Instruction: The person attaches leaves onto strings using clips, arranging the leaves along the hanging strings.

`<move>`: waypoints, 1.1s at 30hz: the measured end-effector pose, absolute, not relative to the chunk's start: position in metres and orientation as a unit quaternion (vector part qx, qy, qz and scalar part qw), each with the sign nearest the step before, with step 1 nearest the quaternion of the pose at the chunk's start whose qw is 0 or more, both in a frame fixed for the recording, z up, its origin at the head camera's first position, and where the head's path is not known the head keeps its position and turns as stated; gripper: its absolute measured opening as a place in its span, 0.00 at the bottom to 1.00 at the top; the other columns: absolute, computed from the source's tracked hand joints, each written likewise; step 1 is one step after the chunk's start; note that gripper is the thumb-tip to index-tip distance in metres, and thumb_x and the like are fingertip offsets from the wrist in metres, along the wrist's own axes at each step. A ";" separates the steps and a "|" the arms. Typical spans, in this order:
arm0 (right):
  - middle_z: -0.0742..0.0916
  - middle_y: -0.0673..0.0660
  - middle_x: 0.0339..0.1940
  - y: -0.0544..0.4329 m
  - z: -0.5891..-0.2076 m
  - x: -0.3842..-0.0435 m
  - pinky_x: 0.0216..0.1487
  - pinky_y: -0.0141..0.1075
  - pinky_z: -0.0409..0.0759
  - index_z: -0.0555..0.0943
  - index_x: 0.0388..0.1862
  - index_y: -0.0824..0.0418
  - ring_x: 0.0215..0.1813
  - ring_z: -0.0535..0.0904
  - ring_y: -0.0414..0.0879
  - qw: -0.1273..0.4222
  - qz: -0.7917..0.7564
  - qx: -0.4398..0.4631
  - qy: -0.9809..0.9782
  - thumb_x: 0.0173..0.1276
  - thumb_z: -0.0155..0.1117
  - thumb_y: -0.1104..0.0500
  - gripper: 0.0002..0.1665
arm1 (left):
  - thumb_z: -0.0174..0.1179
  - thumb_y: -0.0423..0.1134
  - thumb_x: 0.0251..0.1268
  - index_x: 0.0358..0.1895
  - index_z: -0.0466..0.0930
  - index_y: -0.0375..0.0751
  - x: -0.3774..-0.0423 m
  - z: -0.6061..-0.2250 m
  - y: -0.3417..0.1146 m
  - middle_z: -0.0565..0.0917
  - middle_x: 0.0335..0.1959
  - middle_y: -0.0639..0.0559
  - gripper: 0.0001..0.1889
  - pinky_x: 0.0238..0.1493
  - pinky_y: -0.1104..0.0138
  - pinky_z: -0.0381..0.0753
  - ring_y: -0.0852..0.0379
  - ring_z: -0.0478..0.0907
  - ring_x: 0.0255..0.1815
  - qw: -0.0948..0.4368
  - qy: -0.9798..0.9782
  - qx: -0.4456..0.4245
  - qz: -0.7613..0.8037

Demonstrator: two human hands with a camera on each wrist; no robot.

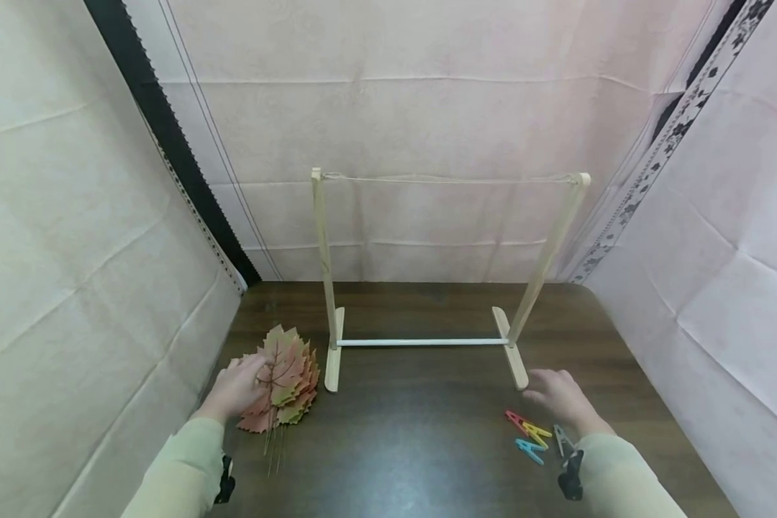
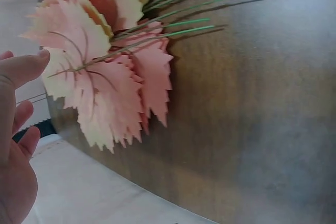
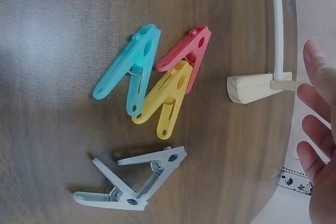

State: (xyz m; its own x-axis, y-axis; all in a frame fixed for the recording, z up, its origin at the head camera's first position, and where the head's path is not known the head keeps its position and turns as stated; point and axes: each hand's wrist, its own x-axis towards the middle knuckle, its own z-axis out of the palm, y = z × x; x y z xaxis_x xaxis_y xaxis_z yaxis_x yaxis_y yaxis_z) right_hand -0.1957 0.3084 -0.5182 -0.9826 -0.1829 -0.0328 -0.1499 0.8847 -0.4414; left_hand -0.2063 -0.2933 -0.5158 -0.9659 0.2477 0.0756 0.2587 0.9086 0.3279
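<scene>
Seemingly at pick-up, we note left grip (image 1: pixel 238 386) loosely spread at the leaf stack (image 1: pixel 290 380) on the worktop (image 1: pixel 414 417), right grip (image 1: pixel 561 397) likewise near the clothespins (image 3: pixel 156 96); next move probably calls for a fine pinch.

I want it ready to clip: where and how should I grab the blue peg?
I'd pinch the blue peg across its handles, coming down from the person's right: it lies flat, handles spread that way. The yellow peg crowds one handle, so go in carefully.
</scene>
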 end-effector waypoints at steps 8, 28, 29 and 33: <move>0.81 0.68 0.52 0.307 -0.531 -0.192 0.56 0.63 0.63 0.76 0.55 0.69 0.56 0.69 0.68 0.036 -0.217 -0.093 0.971 0.58 0.69 0.52 0.30 | 0.67 0.32 0.50 0.53 0.76 0.42 -0.198 -0.543 -0.299 0.78 0.53 0.41 0.23 0.45 0.36 0.66 0.34 0.71 0.52 0.034 -0.977 -0.150 -0.148; 0.84 0.65 0.46 0.312 -0.555 -0.179 0.50 0.56 0.72 0.79 0.49 0.69 0.49 0.77 0.63 0.015 -0.219 -0.107 0.970 0.56 0.70 0.58 0.24 | 0.70 0.33 0.46 0.49 0.78 0.48 -0.179 -0.583 -0.287 0.79 0.52 0.51 0.23 0.47 0.41 0.70 0.40 0.74 0.49 0.122 -0.964 -0.221 -0.081; 0.84 0.65 0.46 0.312 -0.556 -0.178 0.50 0.56 0.72 0.79 0.49 0.69 0.49 0.78 0.63 0.016 -0.222 -0.107 0.969 0.56 0.70 0.58 0.24 | 0.70 0.32 0.45 0.49 0.78 0.48 -0.180 -0.585 -0.286 0.79 0.51 0.51 0.23 0.48 0.43 0.71 0.40 0.74 0.49 0.128 -0.962 -0.227 -0.082; 0.83 0.65 0.47 0.312 -0.558 -0.175 0.51 0.58 0.70 0.79 0.50 0.69 0.50 0.77 0.63 0.025 -0.223 -0.099 0.970 0.57 0.70 0.56 0.25 | 0.74 0.34 0.41 0.47 0.77 0.51 -0.180 -0.589 -0.285 0.81 0.45 0.54 0.25 0.45 0.47 0.73 0.45 0.75 0.44 0.137 -0.959 -0.233 -0.087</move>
State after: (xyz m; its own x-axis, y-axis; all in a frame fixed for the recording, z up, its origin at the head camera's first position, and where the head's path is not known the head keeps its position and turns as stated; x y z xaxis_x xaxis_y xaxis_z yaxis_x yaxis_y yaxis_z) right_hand -0.1749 0.3115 -0.5576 -0.9791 -0.2032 -0.0049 -0.1807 0.8812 -0.4370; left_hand -0.1802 -0.2853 -0.5891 -0.8537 0.4228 0.3039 0.4708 0.8761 0.1037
